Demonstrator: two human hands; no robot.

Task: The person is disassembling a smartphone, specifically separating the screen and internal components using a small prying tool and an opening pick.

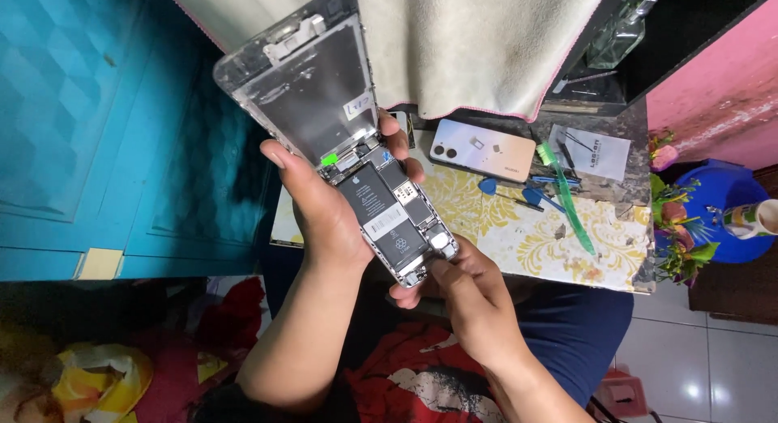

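Head view. Opened phone [393, 216] sits at frame centre, held above the lap. Left hand [324, 208] cups its body from the left edge, thumb up along the side, fingertips wrapped round the far edge. Screen [304, 83] is swung open, tilted toward upper left, joined to the body at the hinge end. Battery [381, 212] and boards are exposed. Right hand [470, 297] is at the phone's lower end, thumb and fingers pressed against the bottom corner; whether it pinches a tool cannot be told. On the patterned table [527, 237], right of centre: a second phone [482, 150] face down, blue picks [488, 185], green tweezers [567, 200]. Cloth [454, 42] hangs above.
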